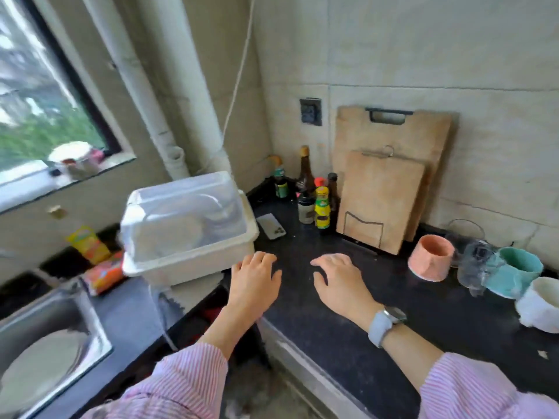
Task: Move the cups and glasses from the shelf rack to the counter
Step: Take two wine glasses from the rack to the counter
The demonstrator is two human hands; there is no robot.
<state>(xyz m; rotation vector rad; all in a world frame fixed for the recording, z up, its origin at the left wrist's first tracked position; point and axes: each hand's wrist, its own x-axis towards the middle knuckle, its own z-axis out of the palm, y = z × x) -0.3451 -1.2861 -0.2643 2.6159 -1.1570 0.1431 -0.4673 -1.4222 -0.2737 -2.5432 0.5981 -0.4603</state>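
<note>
On the black counter [348, 316] at the right stand a pink cup [431, 261], a clear glass [475, 269], a teal cup [512, 272] and a white cup [541, 300]. My left hand [255, 282] hovers palm down over the counter's corner, fingers apart, holding nothing. Beside it my right hand [338, 281], with a watch on the wrist, is also spread and empty. No shelf rack is in view.
A white dish box with a clear lid [187, 225] stands left of my hands. A phone [271, 226], several sauce bottles [314, 204] and two leaning cutting boards [384, 189] fill the back. The steel sink [51, 349] is at the lower left.
</note>
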